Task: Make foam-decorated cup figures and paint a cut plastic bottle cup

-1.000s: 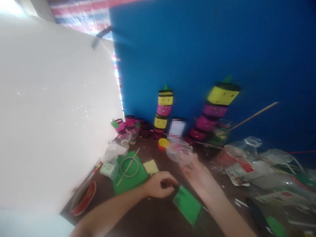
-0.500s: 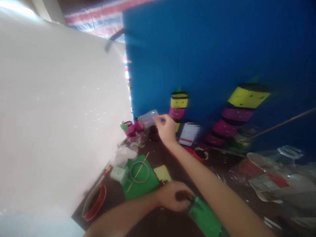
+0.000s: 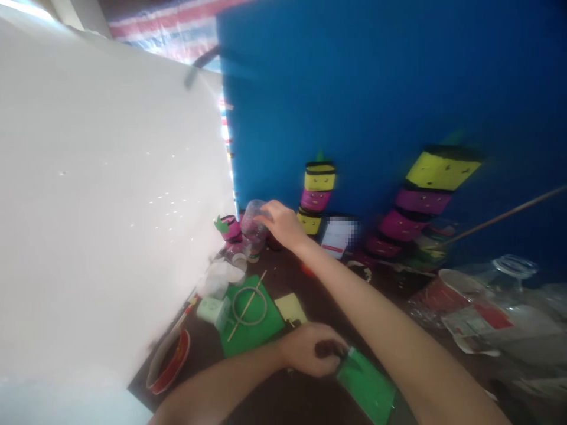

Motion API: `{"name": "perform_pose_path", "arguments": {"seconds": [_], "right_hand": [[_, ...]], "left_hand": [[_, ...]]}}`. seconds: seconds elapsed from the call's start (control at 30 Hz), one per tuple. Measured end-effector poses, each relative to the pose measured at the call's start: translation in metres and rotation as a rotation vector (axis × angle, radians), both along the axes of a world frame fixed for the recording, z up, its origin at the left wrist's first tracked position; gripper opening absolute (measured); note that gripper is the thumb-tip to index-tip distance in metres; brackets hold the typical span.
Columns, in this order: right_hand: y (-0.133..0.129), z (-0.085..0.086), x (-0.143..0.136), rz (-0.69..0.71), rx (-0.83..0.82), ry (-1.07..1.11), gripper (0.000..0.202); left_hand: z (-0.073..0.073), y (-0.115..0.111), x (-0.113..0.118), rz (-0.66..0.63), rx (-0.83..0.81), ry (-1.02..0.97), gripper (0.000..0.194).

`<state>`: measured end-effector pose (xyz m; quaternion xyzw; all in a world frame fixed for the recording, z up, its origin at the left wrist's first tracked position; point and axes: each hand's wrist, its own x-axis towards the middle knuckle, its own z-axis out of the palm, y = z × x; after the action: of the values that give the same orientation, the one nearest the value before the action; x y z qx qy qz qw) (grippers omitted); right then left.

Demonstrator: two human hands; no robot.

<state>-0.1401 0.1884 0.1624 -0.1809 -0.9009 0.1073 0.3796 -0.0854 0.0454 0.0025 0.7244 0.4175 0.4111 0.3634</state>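
My right hand reaches to the back of the table, its fingers closed on the rim of a clear plastic cup. The cup stands roughly upright beside a pink pot with green paper leaves. Lower down, my left hand is curled, with something dark in or behind its fingers that I cannot make out. Its fingertips meet the upper end of a green flat piece. Left of it lie a green sheet, a ring and a thin stick.
Yellow and pink stacked figures stand by the blue wall, with a phone nearby. Red tape lies at the left edge. A red paper cup and clear plastic containers crowd the right. A yellow note lies mid-table.
My right hand has shifted slightly left, and the clear plastic cup has swung from lying sideways to nearly upright. My left hand stays in about the same place.
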Motion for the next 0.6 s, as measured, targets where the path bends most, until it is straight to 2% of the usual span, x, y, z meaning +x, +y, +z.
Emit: {"name": "perform_pose_path", "arguments": {"seconds": [0.4,0.6], "right_hand": [[0.007,0.021,0.006,0.047,-0.005,0.07,0.023],[0.008,0.021,0.009,0.049,0.002,0.08,0.022]], "left_hand": [[0.004,0.001,0.001,0.001,0.031,0.025,0.031],[0.001,0.002,0.0,-0.005,0.065,0.025,0.03]]}}
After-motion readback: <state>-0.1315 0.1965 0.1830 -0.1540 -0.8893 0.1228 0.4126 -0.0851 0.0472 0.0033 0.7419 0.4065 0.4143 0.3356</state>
